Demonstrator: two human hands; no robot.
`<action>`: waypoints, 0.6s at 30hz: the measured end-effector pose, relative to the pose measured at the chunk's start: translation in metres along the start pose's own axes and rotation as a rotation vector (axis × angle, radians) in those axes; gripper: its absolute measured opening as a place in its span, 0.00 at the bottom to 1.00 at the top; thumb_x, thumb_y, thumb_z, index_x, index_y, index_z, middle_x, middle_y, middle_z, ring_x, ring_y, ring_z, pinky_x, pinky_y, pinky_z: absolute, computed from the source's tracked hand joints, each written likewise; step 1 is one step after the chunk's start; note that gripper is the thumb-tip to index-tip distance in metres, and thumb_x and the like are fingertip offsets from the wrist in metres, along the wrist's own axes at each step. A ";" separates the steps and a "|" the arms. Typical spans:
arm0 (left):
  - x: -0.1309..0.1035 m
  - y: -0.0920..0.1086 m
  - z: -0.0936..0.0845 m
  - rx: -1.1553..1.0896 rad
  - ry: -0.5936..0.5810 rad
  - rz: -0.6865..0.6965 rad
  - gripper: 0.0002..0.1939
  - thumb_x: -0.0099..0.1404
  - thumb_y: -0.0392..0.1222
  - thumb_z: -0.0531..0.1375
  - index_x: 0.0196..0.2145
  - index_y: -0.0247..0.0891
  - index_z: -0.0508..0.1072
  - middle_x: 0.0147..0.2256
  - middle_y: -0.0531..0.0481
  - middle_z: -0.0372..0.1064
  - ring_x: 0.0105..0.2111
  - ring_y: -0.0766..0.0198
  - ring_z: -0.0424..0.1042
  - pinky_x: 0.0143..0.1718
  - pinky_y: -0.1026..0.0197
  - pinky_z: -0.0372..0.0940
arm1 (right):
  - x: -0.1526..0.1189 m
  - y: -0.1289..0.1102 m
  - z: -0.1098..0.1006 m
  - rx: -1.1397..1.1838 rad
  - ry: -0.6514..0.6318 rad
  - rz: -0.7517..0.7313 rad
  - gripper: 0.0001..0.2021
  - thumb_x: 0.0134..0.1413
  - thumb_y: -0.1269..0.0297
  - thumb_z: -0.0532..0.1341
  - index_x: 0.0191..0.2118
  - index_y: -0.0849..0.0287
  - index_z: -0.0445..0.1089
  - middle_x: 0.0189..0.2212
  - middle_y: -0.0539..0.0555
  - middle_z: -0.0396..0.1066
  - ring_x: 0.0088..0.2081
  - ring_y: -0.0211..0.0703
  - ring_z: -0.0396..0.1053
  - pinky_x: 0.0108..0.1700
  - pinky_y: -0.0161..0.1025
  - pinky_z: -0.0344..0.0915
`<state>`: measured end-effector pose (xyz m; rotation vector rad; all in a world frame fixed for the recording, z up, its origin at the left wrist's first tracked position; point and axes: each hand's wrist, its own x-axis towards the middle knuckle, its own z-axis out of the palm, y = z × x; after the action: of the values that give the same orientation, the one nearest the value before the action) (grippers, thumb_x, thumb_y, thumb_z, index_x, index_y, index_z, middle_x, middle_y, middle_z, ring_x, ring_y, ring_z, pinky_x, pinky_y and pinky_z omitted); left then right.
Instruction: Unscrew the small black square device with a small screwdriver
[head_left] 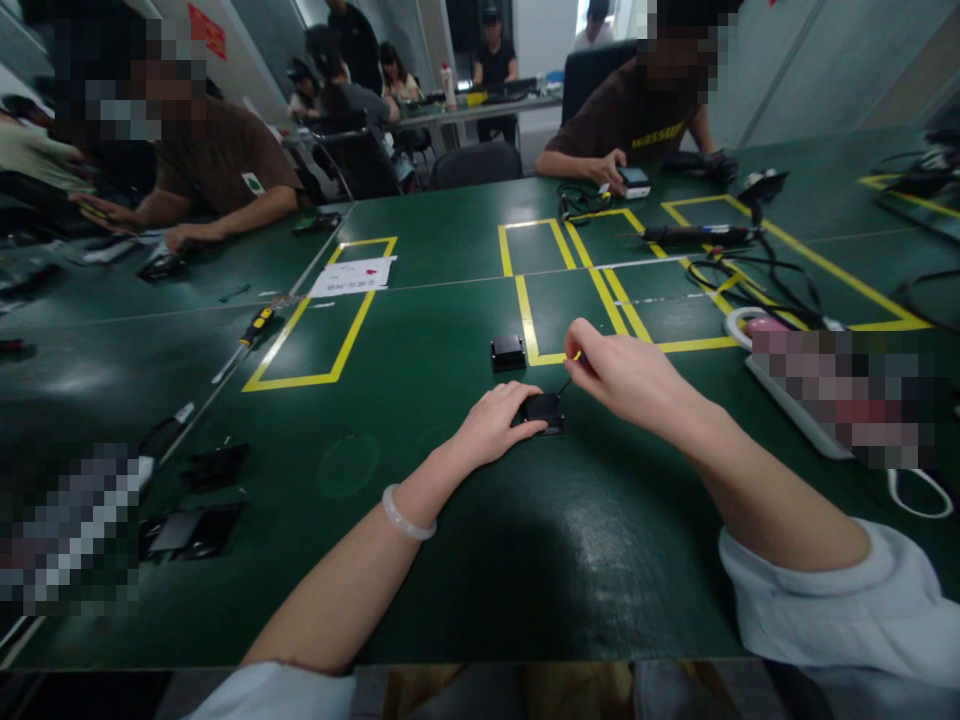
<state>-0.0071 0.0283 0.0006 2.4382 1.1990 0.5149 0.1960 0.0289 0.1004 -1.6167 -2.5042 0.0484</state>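
Note:
My left hand (499,425) is closed around the left side of a small black box-shaped part (544,410) and holds it against the green table. The fingers of my right hand (630,375) pinch a small screwdriver (565,387), mostly hidden in the grip. Its thin dark shaft slants down to the far right corner of the part, and a bit of yellow shows at the fingers. A similar black part (508,352) stands just beyond, touched by neither hand.
Yellow tape outlines (337,360) mark the table (450,560). A yellow-black screwdriver (259,327) and black packets (199,530) lie left. Cables (787,275), a black pen-like tool (697,236) and a white tray (799,410) are right. Two people work across the table.

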 end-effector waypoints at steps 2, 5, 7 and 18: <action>0.000 0.000 0.000 -0.001 0.004 0.002 0.18 0.66 0.51 0.57 0.50 0.41 0.65 0.46 0.46 0.67 0.46 0.54 0.67 0.48 0.53 0.63 | 0.000 0.000 0.000 0.003 0.005 0.002 0.09 0.63 0.59 0.48 0.43 0.56 0.59 0.31 0.53 0.73 0.30 0.45 0.69 0.27 0.36 0.47; 0.000 -0.001 0.001 0.001 0.004 0.000 0.18 0.66 0.51 0.57 0.50 0.41 0.65 0.46 0.46 0.67 0.46 0.54 0.67 0.47 0.53 0.63 | 0.001 0.000 0.000 -0.017 -0.005 0.009 0.12 0.63 0.55 0.47 0.42 0.55 0.60 0.29 0.53 0.72 0.30 0.45 0.69 0.27 0.36 0.46; 0.000 -0.001 0.001 0.003 0.001 0.000 0.18 0.66 0.52 0.57 0.50 0.41 0.65 0.46 0.46 0.67 0.45 0.54 0.67 0.47 0.53 0.63 | 0.001 0.000 0.000 -0.035 -0.015 0.020 0.12 0.64 0.56 0.45 0.42 0.56 0.60 0.29 0.54 0.72 0.30 0.46 0.69 0.26 0.37 0.46; 0.000 -0.001 0.000 -0.004 -0.002 -0.006 0.18 0.66 0.51 0.57 0.50 0.41 0.66 0.46 0.46 0.67 0.46 0.54 0.67 0.47 0.53 0.63 | 0.001 -0.001 -0.002 0.004 -0.007 0.032 0.12 0.63 0.57 0.46 0.45 0.56 0.59 0.31 0.54 0.73 0.31 0.46 0.69 0.27 0.37 0.47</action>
<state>-0.0078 0.0286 0.0005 2.4304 1.2031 0.5118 0.1950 0.0294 0.1025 -1.6587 -2.4819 0.0631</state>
